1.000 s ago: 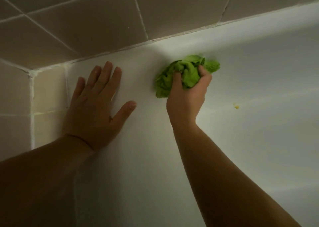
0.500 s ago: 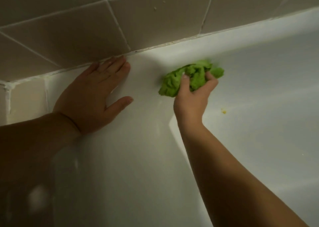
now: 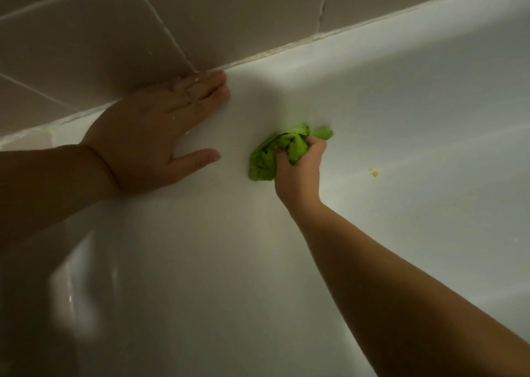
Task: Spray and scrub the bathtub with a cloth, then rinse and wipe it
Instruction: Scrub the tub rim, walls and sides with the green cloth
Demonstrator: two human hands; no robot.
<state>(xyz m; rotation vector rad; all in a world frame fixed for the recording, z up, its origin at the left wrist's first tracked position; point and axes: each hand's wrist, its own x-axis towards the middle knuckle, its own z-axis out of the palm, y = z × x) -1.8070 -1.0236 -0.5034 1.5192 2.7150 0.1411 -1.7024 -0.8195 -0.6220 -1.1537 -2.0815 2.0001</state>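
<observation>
Work surface: white glossy enamel bathtub [image 3: 401,95], inner corner, below beige ceramic wall tiles [image 3: 94,41] with a pale caulk seam.
Tool: crumpled bright green cloth [image 3: 266,158], pressed against the tub wall just below the rounded corner.
Right hand: right hand [image 3: 298,173] has its fingers curled tight round the cloth, bunching it into a wad.
Left hand: left hand [image 3: 149,135] lies flat on the tub rim, fingers straight and together, thumb spread apart, fingertips touching the caulk seam; it holds nothing and serves as a brace.
Residue: small yellow speck [image 3: 373,172] on the tub wall, right of the cloth and apart from it.
Stage: scrubbing appears under way at the corner.
Done: spraying cannot be confirmed; no bottle is in view.
Remaining: the speck, further wall area, rinse, final wipe.
</observation>
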